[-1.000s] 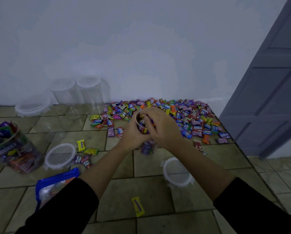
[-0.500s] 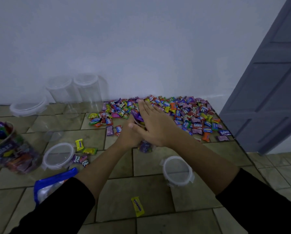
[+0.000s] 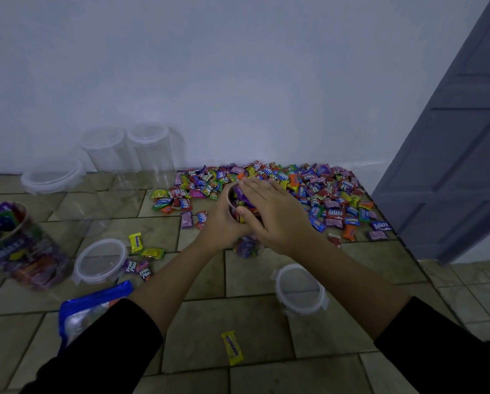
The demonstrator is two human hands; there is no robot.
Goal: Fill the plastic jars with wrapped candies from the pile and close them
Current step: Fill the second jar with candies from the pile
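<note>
Tiled floor point(image 3: 238, 322); jar point(image 3: 245, 247) beneath flat right hand point(image 3: 275, 217)

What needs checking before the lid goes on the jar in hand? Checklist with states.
1. Jar held steady: left hand grips the jar round its side. Ok.
2. Candies below the rim: right hand lies flat over the mouth and hides the level. Cannot tell.
3. Right hand free for the lid: it rests on the jar mouth. Not ok.
4. Lid ready: loose lid lies beside the right forearm, nothing on it. Ok.
5. Other jar closed: filled jar at far left has no lid on; second lid lies next to it. Not ok.
</note>
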